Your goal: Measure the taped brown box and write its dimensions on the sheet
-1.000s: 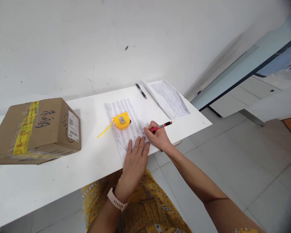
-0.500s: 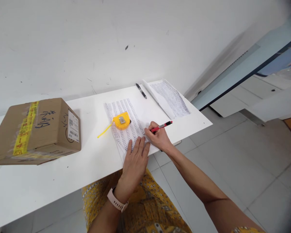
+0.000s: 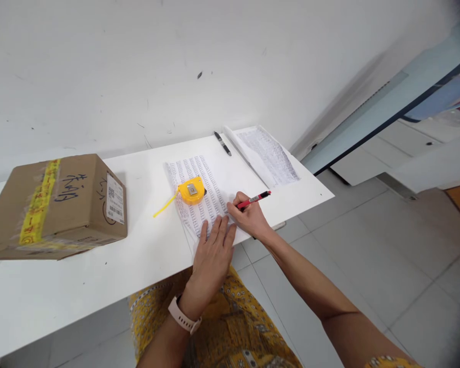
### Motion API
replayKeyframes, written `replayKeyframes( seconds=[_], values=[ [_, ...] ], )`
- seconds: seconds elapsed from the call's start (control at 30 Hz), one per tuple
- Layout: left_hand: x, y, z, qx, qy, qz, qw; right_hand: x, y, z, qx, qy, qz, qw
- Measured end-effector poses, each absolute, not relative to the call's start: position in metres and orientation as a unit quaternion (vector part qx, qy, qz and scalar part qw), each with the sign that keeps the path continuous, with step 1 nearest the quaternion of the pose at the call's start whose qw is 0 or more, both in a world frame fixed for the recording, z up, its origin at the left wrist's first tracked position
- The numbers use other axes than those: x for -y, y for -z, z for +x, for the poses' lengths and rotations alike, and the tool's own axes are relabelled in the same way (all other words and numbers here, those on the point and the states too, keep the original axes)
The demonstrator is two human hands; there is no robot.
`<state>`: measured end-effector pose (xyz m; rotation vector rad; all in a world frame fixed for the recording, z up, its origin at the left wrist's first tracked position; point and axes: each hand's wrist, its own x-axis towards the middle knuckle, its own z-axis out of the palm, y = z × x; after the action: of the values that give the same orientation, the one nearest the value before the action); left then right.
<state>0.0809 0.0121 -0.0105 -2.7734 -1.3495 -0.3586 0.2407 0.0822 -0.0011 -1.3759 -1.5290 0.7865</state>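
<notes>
A sheet of paper (image 3: 189, 166) covered in columns of handwriting lies on the white table. My left hand (image 3: 214, 248) rests flat on its near part, fingers stretched out. Pinched in my right hand (image 3: 251, 217) is a red and black pen (image 3: 255, 198), slanting up to the right. Its tip is at the paper's right side, hidden by my fingers. On the sheet, beyond my left hand, sits a yellow tape measure (image 3: 191, 190) with a short end of yellow strap trailing to the left.
At the left of the table (image 3: 149, 255) stands a taped cardboard box (image 3: 69, 204) with a label. A black pen (image 3: 223, 143) and a stack of written sheets (image 3: 270, 156) lie toward the wall (image 3: 138, 66). The table's right edge drops to a tiled floor (image 3: 352, 245).
Almost nothing differs. The view has shifted very slightly, and my right hand with the pen stays at nearly the same spot on the paper.
</notes>
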Motion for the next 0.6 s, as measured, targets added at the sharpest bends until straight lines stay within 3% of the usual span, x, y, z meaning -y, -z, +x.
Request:
replayKeyframes(
  seconds=[0.6],
  values=[
    [-0.0127,0.0082,0.0807,0.436,0.107,-0.894,0.019,-0.0825,0.0024,0.2398,0.616,-0.306,-0.564,0.457]
  ],
)
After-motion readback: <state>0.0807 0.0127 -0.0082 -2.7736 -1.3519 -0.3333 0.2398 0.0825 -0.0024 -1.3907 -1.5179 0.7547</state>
